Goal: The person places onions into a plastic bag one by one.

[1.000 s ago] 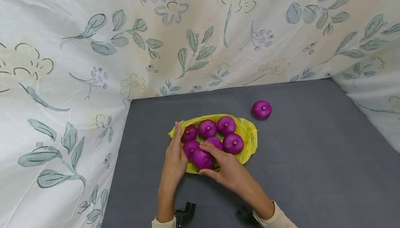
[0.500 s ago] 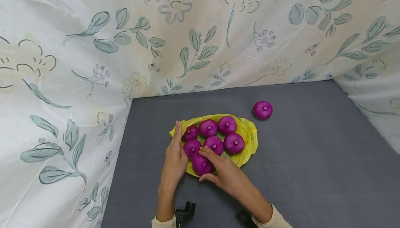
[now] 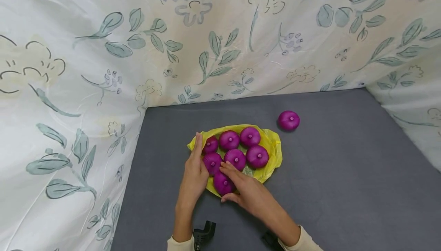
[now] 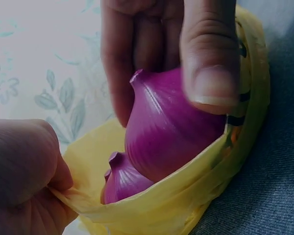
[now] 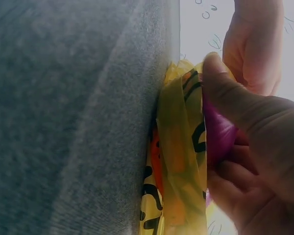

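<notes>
A yellow plastic bag (image 3: 273,153), its mouth spread wide, holds several purple onions (image 3: 257,156) with short pale stems. My left hand (image 3: 194,176) stands along the bag's left side; in the left wrist view its thumb and fingers pinch the rim. With thumb and fingers, my right hand (image 3: 249,191) grips an onion (image 3: 223,184) at the bag's near edge. That onion (image 4: 171,129) sits partly below the rim in the left wrist view, beside a lower onion (image 4: 127,181). In the right wrist view the printed bag wall (image 5: 183,156) hides part of the held onion (image 5: 218,132).
One loose onion (image 3: 288,121) lies on the dark grey cloth surface (image 3: 337,167), beyond the bag to the right. Floral curtains (image 3: 220,44) hang at the back and both sides. Black wrist mounts (image 3: 204,232) show near the sleeves.
The onion in my right hand has come slightly toward me, down to the bag's near edge. An onion in the middle shows more fully now. My left hand stays at the rim.
</notes>
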`<state>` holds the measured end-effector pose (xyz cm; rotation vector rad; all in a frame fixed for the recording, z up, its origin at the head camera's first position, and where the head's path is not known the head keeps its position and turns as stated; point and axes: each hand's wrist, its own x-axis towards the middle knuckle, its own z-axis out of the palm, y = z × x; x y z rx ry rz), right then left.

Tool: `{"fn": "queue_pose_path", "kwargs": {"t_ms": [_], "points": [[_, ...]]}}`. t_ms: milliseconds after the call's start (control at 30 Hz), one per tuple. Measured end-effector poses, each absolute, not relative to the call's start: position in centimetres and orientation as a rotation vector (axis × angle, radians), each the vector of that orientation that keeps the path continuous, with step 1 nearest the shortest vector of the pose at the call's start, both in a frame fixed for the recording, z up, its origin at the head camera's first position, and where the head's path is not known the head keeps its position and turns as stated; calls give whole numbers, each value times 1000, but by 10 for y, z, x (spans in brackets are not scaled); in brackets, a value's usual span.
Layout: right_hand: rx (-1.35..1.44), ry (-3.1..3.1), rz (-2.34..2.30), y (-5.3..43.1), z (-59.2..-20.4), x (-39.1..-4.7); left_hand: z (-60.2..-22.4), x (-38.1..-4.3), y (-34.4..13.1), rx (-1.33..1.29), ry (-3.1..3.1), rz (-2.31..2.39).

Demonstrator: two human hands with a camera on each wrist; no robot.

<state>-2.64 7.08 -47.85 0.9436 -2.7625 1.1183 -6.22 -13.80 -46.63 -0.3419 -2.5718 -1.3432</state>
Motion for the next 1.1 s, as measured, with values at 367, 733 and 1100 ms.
{"fn": "queue_pose_path", "kwargs": {"t_ms": [367, 733, 1100], "points": [[959, -2670, 1018, 70, -477, -26, -469, -67, -136, -367, -2552, -1307], [935, -2615, 1128, 77, -472, -27, -468, -66, -135, -379, -2554, -1283], [703, -2409, 1413, 106, -457, -41, -467, -63, -135, -372, -2564, -1284]]}}
